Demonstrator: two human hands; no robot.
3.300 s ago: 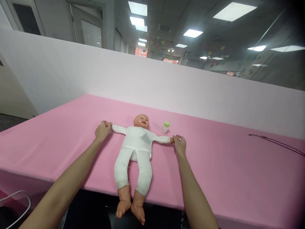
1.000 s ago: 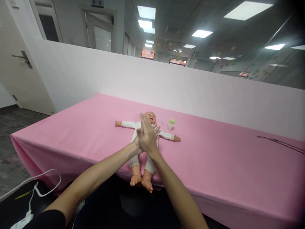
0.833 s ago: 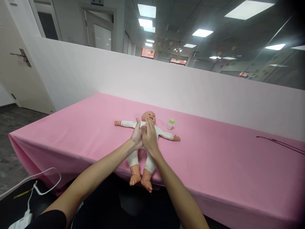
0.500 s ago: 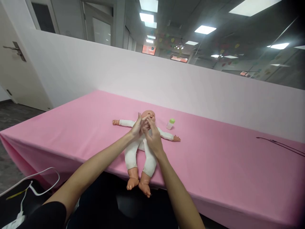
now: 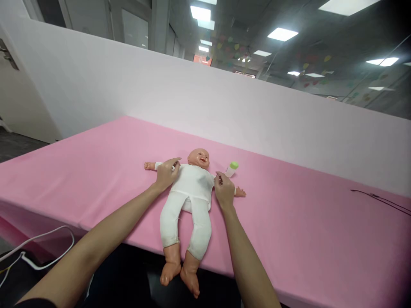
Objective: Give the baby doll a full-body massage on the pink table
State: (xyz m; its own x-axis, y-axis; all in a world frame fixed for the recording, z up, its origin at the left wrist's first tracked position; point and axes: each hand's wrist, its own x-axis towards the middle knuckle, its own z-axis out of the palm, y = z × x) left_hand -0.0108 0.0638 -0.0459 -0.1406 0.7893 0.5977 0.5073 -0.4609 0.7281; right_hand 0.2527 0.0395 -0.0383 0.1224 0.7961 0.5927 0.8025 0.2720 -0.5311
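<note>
A baby doll in a white cloth suit lies face up on the pink-covered table, its arms spread and bare feet over the near edge. My left hand is over the doll's arm on the left, fingers curled together, with a bit of white between them. At the doll's other shoulder, my right hand has its fingers bent in a pinch and covers part of that arm. Whether either hand grips the sleeve is hidden. A small clear bottle with a green cap stands just behind my right hand.
Thin black cable lies at the table's right side. A white low wall runs along the back, glass above it. White cord hangs at the lower left, near the table's front edge. A door is at far left.
My hands were together over the doll's chest and chin; they have moved apart to its two arms. The doll's face and chest now show. The view has shifted slightly.
</note>
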